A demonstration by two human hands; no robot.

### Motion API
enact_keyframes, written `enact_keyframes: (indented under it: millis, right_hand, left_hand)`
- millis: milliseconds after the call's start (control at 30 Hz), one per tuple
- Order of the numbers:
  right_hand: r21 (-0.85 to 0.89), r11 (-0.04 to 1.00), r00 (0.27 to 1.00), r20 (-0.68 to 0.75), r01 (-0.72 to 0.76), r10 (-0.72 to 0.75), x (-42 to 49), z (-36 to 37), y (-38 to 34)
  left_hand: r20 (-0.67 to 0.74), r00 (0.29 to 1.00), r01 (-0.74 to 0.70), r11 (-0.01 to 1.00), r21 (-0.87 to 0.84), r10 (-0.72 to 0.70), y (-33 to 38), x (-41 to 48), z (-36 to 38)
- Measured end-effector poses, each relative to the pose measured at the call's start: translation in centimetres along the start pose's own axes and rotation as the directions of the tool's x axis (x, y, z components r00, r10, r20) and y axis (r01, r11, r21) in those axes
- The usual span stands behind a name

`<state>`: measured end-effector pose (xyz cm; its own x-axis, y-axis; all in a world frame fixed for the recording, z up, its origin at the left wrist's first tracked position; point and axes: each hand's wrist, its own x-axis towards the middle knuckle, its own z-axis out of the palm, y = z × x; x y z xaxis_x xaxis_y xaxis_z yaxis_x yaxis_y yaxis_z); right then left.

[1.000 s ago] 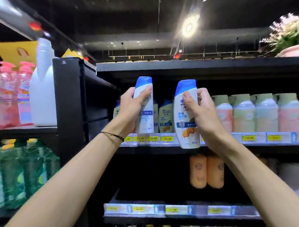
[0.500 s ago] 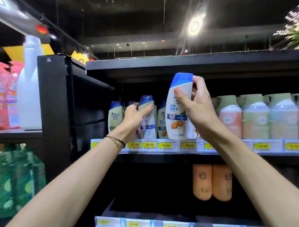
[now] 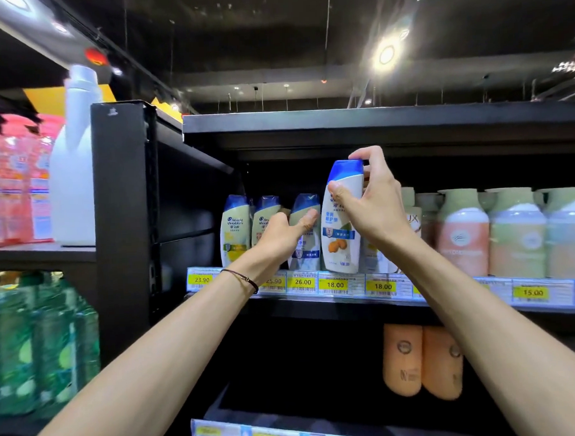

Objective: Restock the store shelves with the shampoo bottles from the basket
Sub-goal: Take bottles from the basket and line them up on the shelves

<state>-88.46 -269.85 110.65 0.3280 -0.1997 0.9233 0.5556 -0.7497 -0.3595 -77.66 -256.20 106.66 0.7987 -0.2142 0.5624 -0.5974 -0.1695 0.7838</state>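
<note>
Both arms reach up to the upper shelf (image 3: 316, 302). My right hand (image 3: 376, 210) grips a white shampoo bottle with a blue cap (image 3: 341, 238) near its top, thumb on the front, fingers over the cap. The bottle stands upright at the shelf's front edge. My left hand (image 3: 283, 232) holds a second blue-capped bottle (image 3: 305, 243) standing on the shelf, thumb across its front. Two more shampoo bottles (image 3: 235, 230) stand to the left. The basket is out of view.
Pale green and peach bottles (image 3: 514, 234) fill the shelf to the right. Yellow price tags (image 3: 335, 284) line the shelf edge. Orange bottles (image 3: 421, 360) sit on the shelf below. A black upright (image 3: 121, 225) divides off the left bay with a white jug (image 3: 75, 174).
Both bottles have come down from in front of the shelf and in onto it. My right hand has shifted its grip up toward the cap. The view has moved closer.
</note>
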Motion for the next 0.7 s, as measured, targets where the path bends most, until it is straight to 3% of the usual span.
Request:
enact_keyframes:
  millis: [133,300,367,533,700]
  right_hand:
    - [-0.076,0.997,1.0,0.006,0.016,-0.015,0.4,0.6,-0.2]
    - [-0.148,0.989,0.998,0.045,-0.028,0.035,0.2,1.3,0.0]
    - [-0.166,0.986,0.997,0.065,-0.032,0.043,-0.1,1.5,0.2]
    - [-0.217,0.976,0.992,0.112,-0.025,0.05,-0.8,1.6,0.3]
    - [-0.315,0.949,0.984,0.167,-0.01,0.066,-1.5,1.7,0.2]
  left_hand:
    - [-0.056,0.996,-0.072,0.997,-0.009,0.071,0.0,-1.0,-1.3]
    - [-0.104,0.976,-0.159,0.948,0.276,0.194,-0.4,-3.6,-2.9]
    - [-0.094,0.959,-0.202,0.874,0.441,0.269,-1.1,-4.9,-3.4]
    - [0.032,0.919,-0.269,0.565,0.78,0.393,-3.6,-7.5,-4.1]
    - [0.066,0.904,-0.255,0.407,0.877,0.423,-5.4,-8.6,-4.5]
